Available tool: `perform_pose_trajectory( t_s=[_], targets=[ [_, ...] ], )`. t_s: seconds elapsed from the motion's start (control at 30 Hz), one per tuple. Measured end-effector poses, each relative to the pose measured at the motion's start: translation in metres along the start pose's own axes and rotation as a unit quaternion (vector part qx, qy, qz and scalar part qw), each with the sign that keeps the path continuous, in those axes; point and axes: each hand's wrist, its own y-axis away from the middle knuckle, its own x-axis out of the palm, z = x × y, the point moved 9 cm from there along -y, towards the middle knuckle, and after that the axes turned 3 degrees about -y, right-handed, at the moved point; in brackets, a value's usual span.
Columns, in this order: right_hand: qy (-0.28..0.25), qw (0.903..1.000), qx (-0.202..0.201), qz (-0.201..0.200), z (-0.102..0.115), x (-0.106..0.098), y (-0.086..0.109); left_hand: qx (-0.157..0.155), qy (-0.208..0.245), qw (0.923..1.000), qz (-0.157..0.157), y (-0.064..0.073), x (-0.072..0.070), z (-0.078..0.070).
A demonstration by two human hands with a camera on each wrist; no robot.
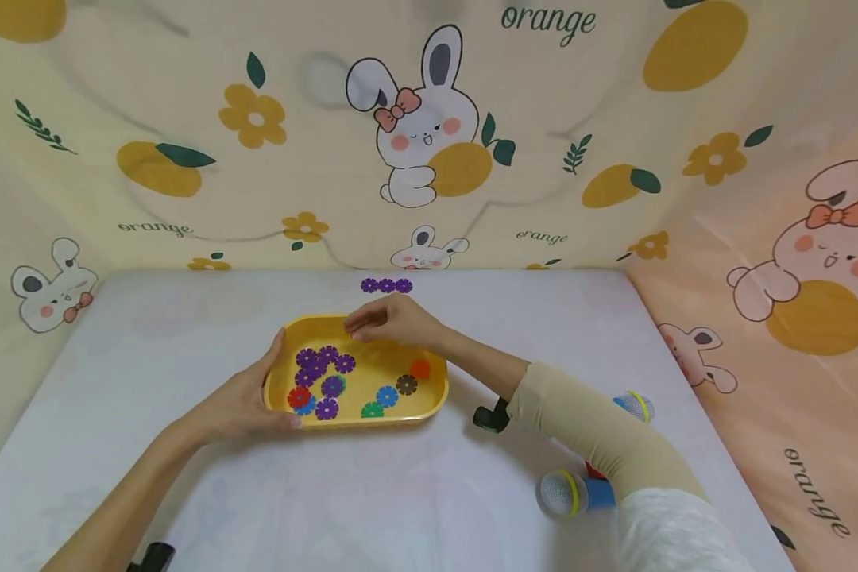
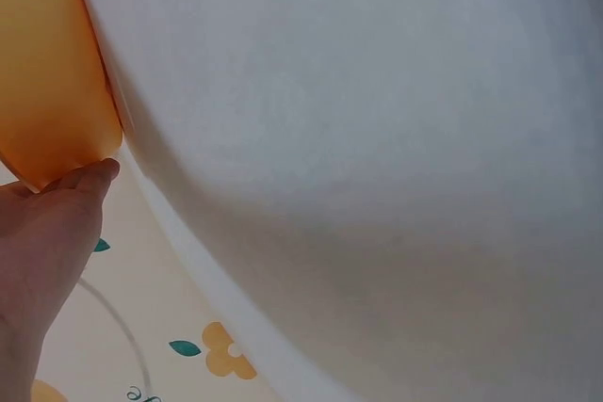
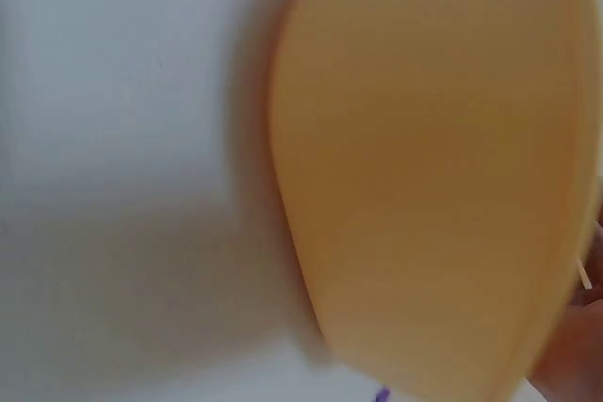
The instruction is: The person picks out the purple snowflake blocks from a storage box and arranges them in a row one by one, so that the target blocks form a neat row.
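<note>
My left hand (image 1: 232, 405) grips the left end of a yellow tray (image 1: 439, 395), thumb and fingers spread along its rim. In the left wrist view, its fingertips press the outer wall of the tray (image 2: 57, 72). Several purple notched plastic discs (image 1: 316, 365) lie in the left half of the tray, with a red disc (image 1: 299, 397) beside them. My right hand (image 1: 400, 322) hangs over the tray's back edge, fingers loosely bent and pointing left, nothing showing between them. An orange disc (image 1: 419, 369), a brown disc (image 1: 407, 384), a blue disc (image 1: 387, 396) and a green disc (image 1: 372, 410) lie toward the right.
Behind the tray, a row of three purple discs (image 1: 387, 285) sits near the back edge of the white table (image 1: 372, 500). Two toy microphones (image 1: 561, 494) lie at the right, partly hidden by the right sleeve. A printed rabbit cloth (image 1: 293, 183) hangs behind the table.
</note>
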Motion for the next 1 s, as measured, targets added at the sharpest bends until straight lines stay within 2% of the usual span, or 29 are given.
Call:
perform_pose_trajectory(
  t_s=[0.1, 0.2, 0.4, 0.57, 0.73, 1.0],
  targets=[
    [0.009, 0.9997, 0.014, 0.017, -0.006, 0.014, 0.000, 0.001, -0.004, 1.0000, 0.003, 0.001, 0.001, 0.000],
    [0.033, 0.9987, 0.036, 0.016, -0.014, 0.023, -0.002, 0.006, -0.001, 1.0000, 0.003, 0.001, -0.001, -0.003],
    [0.145, 0.9875, 0.062, 0.005, -0.025, 0.036, -0.007, 0.006, -0.001, 1.0000, 0.005, 0.000, -0.003, -0.006],
    [0.218, 0.9750, 0.040, -0.008, -0.023, 0.045, -0.008, 0.005, -0.009, 0.9999, 0.003, 0.000, -0.003, -0.005],
    [0.259, 0.9657, 0.016, -0.004, -0.021, 0.053, -0.010, 0.007, -0.008, 0.9999, 0.001, 0.001, -0.005, -0.004],
    [0.256, 0.9666, 0.008, 0.011, -0.026, 0.057, -0.007, 0.010, 0.000, 0.9999, 0.002, 0.000, 0.000, -0.001]
  ],
)
